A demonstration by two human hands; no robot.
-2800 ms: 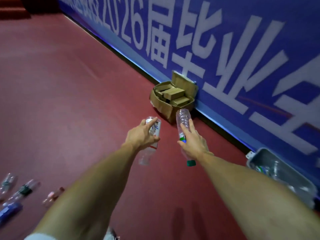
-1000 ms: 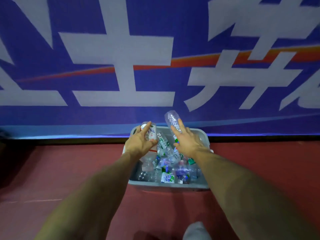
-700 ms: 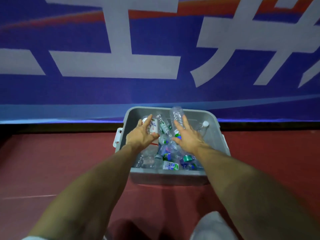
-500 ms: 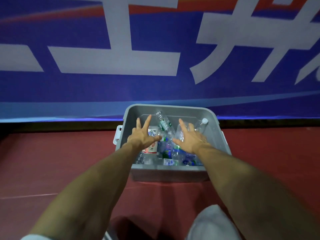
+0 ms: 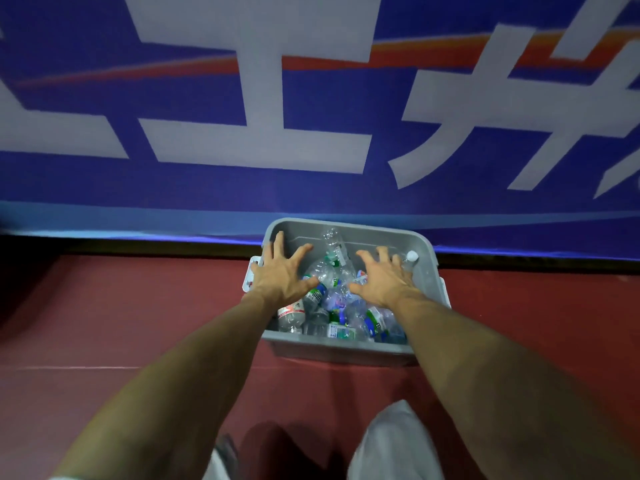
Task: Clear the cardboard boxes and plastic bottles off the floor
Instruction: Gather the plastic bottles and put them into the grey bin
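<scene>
With the left grip [image 5: 280, 275] and right grip [image 5: 384, 278] spread empty over the bottles [image 5: 330, 271] in the bin [image 5: 339, 351], a drop-off is judged finished and more must be fetched.

a person's left hand [image 5: 282, 277] and right hand [image 5: 384, 280] hover with fingers spread, holding nothing, over a grey plastic bin [image 5: 341, 351] heaped with empty plastic bottles [image 5: 332, 296], set on a red floor [image 5: 121, 306] against a blue banner [image 5: 207, 133] with large white characters.
</scene>
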